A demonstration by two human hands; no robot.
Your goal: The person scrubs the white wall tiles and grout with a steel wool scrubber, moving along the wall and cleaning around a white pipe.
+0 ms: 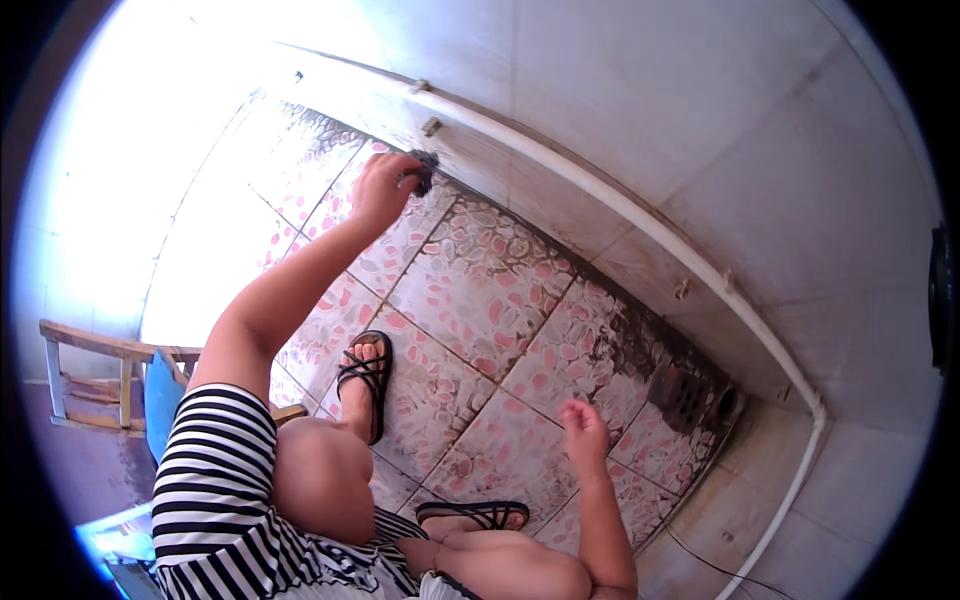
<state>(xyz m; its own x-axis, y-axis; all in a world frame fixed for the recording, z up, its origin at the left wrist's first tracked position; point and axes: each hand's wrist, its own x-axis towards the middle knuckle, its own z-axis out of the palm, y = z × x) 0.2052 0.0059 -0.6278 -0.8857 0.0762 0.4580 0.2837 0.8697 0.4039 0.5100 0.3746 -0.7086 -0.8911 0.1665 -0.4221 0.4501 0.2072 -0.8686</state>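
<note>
My left hand is stretched out to the far edge of the floor, its fingers closed round a dark grey, scrubby steel wool pad. The pad presses against the foot of the tiled wall, where wall and floor meet. My right hand hovers over the floor near my right foot, fingers loosely curled and a little apart, with nothing seen in it. Beneath is a tiled floor with a pink and grey pebble pattern, stained dark along the wall.
A white pipe runs along the wall and bends down at the right. A brick-like block with holes lies in the dirty corner. At left stands a wooden chair with a blue piece. A thin cable trails at lower right.
</note>
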